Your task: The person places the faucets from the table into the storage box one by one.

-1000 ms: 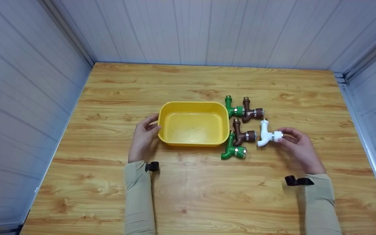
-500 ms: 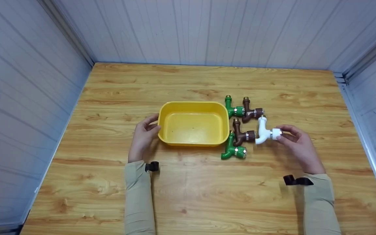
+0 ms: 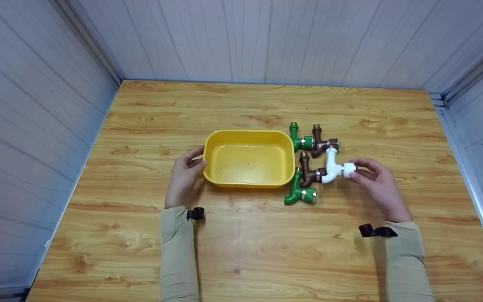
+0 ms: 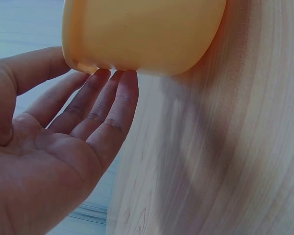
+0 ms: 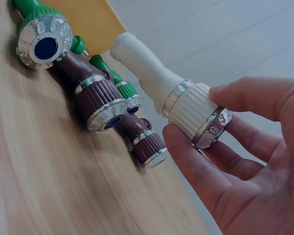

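Observation:
My right hand (image 3: 377, 184) pinches the ribbed knob of a white tap (image 3: 331, 167) between thumb and fingers. In the right wrist view the white tap (image 5: 157, 78) is raised off the table, its spout tilted up and away. My left hand (image 3: 185, 174) holds the left end of a yellow plastic basin (image 3: 247, 183), thumb at the rim. The left wrist view shows its fingertips (image 4: 127, 81) against the outer wall of the basin (image 4: 142, 39). Nothing lies inside the basin.
Right of the basin lie two green taps, one at the back (image 3: 295, 140) and one in front (image 3: 296, 195). Two brown taps (image 3: 306, 172) lie among them, partly overlapped by the white tap. Pale panel walls (image 3: 233, 42) bound the wooden table (image 3: 241, 243).
My right hand has lifted the white tap and moved it left and slightly away, toward the brown taps. The left hand and basin have stayed put.

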A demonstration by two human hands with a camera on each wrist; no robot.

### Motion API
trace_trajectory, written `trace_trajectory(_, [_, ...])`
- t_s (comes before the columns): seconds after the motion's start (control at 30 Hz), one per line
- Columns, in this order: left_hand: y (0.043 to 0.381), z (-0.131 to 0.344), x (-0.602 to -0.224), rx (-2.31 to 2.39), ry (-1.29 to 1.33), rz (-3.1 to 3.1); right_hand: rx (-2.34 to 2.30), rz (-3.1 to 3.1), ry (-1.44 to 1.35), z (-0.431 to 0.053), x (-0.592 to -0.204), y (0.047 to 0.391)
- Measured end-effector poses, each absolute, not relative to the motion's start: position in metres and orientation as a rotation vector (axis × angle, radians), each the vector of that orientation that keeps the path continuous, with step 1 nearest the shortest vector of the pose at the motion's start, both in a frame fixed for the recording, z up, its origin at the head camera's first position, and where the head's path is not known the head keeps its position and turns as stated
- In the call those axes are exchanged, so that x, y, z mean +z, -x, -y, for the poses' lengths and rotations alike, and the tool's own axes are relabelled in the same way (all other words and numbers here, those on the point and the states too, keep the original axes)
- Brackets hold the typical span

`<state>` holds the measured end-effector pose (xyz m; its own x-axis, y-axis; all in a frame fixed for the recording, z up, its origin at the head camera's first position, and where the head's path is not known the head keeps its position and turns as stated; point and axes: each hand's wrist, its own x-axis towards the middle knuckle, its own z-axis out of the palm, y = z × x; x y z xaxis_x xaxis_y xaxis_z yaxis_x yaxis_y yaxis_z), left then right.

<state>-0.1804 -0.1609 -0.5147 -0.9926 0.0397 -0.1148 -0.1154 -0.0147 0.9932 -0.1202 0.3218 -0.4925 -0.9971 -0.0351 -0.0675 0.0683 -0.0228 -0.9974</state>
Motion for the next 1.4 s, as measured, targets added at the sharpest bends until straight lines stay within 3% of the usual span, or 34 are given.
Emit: trace_trajectory(1.4, [0.181, 0.161, -0.518, 2.212, 0.075, -2.104, -2.165, -2.135, 0.049, -0.272, -0.484, 0.139])
